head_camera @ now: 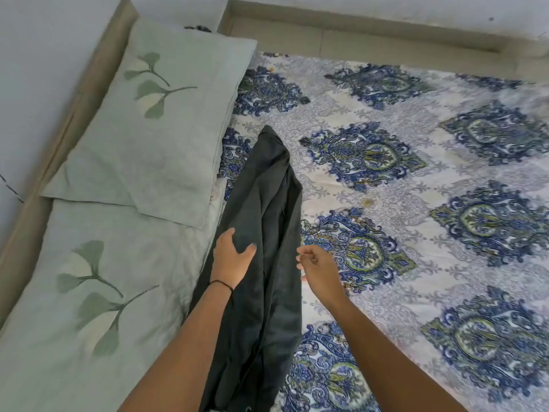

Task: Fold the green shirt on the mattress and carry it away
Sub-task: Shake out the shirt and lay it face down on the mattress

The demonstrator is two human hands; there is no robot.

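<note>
The dark green shirt (264, 203) lies as a long narrow strip on the mattress (416, 179), running from the middle of the bed towards me. My left hand (230, 257) rests on its left edge, thumb and fingers spread over the cloth. My right hand (319, 267) hovers just right of the shirt's right edge, fingers loosely curled and apart, holding nothing that I can see. The shirt's near end runs out of view at the bottom.
Two pale green pillows with leaf prints, one at the far left (154, 120) and one nearer me (89, 292), lie beside the shirt. The blue-patterned bedsheet covers the mattress to the right. A beige ledge (356, 37) and white walls border the bed at the back and left.
</note>
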